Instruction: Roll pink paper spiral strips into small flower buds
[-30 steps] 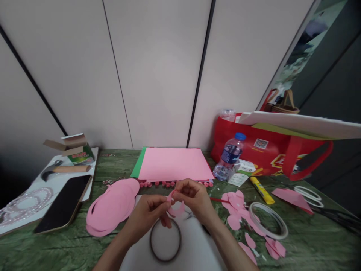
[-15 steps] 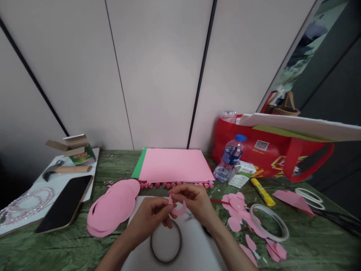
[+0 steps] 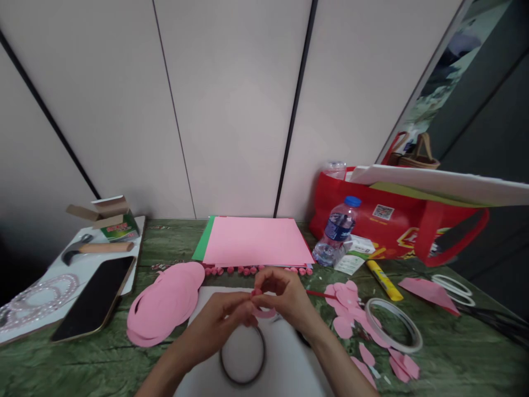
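Paper strip (image 3: 264, 314) is pinched by the left hand (image 3: 221, 318) and the right hand (image 3: 286, 293). It seems light and easily creased; gentle hold at its rolled end should suit.

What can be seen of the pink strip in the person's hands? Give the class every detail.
The pink strip looks like paper, narrow and curved. Its darker, apparently coiled end sits at the fingertips of the left hand and right hand, which hold it; the rest bows out below, seen against the white sheet. Fingers hide part of it.
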